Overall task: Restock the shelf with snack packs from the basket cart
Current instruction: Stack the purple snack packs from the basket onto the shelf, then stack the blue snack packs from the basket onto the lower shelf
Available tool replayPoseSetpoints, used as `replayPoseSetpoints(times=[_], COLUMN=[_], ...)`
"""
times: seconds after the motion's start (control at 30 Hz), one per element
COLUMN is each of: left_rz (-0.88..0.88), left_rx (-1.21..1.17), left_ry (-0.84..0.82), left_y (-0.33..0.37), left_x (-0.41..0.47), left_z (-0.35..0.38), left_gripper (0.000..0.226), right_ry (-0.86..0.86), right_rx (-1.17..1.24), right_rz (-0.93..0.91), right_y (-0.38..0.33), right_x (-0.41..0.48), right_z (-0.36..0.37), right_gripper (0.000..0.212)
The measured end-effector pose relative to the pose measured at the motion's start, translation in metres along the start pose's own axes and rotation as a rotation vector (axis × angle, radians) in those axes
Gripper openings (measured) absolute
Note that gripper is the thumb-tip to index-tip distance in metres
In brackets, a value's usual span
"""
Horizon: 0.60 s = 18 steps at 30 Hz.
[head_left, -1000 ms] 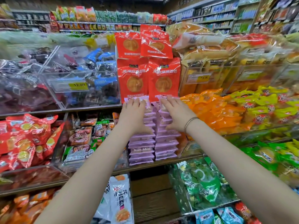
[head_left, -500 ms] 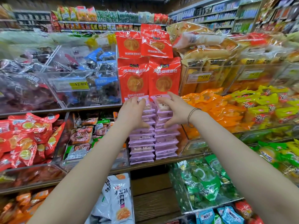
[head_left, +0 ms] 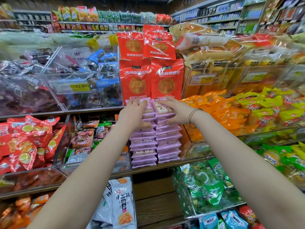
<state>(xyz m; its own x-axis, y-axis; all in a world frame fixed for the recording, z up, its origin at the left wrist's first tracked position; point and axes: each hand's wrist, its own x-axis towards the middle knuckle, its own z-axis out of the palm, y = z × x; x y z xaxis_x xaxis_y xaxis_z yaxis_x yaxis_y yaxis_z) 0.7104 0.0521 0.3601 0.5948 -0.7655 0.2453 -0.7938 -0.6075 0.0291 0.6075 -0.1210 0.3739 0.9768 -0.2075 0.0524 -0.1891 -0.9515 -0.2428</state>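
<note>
Lilac film-wrapped flat snack packs [head_left: 143, 146] are piled in two tall stacks, side by side and touching, on the brown middle shelf [head_left: 118, 175]. The left grip [head_left: 133, 113] is laid over the top of the left stack [head_left: 142, 152], with the fingers spread across the uppermost pack and the thumb set against the front of the pile. The right grip [head_left: 176, 111] is placed in the same way on the right stack [head_left: 168, 142], fingers straight and thumb down the front face. Both are kept wide and flat, and nothing is closed round or lifted. This suggests that the piles are being pressed down and squared rather than added to. The stacks are probably kept against each other so that the slippery film is braced and neither pile slides. Their tops reach the foot of the red upright bread bags [head_left: 135, 80] on the shelf above, so little headroom appears to be left. The basket cart is not in view.
</note>
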Motion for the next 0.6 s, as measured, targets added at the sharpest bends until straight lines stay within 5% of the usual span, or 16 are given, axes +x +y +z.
replayPoseSetpoints(times=[0.23, 0.43, 0.6], left_rz=[-0.001, 0.001, 0.052], left_rx=[0.008, 0.119, -0.141], left_ry=[0.009, 0.084, 0.292], left_y=[-0.001, 0.007, 0.022], left_x=[-0.001, -0.011, -0.058], left_z=[0.0, -0.011, -0.03], left_gripper=[0.097, 0.107, 0.076], right_ry=[0.093, 0.082, 0.227], right_rx=[0.014, -0.086, -0.052], right_rz=[0.014, 0.005, -0.122], right_y=[-0.001, -0.001, -0.016], right_x=[0.001, -0.012, -0.057], right_z=[0.002, -0.005, -0.009], right_gripper=[0.079, 0.094, 0.086])
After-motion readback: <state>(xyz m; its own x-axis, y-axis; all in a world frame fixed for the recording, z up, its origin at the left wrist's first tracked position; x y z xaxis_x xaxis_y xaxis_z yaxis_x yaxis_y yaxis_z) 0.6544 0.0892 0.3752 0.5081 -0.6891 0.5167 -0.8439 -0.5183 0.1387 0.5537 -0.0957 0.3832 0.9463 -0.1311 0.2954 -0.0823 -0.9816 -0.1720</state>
